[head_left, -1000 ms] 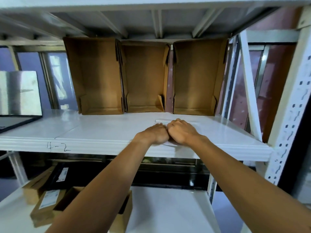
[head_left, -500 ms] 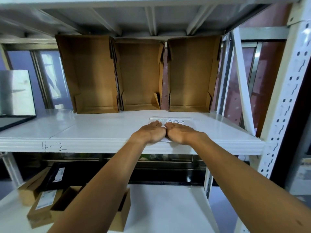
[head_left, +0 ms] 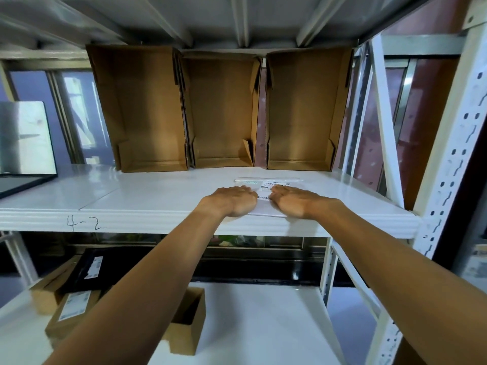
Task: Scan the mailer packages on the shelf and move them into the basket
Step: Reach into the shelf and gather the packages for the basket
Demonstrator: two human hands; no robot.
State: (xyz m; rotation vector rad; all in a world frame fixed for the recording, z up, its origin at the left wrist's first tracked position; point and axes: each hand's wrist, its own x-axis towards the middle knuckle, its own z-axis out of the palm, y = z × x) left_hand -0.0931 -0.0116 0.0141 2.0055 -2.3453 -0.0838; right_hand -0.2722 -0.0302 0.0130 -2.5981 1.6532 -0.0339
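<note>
Lying flat on the white shelf (head_left: pixel 158 196), the white mailer (head_left: pixel 263 209) sits under both hands. The left hand (head_left: pixel 232 201) and right hand (head_left: pixel 292 202) press on it side by side with straight fingers and a small gap between them. A label (head_left: pixel 275 184) with a barcode peeks out past the fingertips, but its small print is too blurry to read. The writing "4-2" (head_left: pixel 84 223) is on the shelf edge, left of the hands.

We press our left hand (head_left: pixel 232 201) and right hand (head_left: pixel 292 202) flat on a white mailer (head_left: pixel 264 206) on the shelf (head_left: pixel 158 196) marked 4-2, three open cardboard boxes (head_left: pixel 221 111) standing behind
</note>
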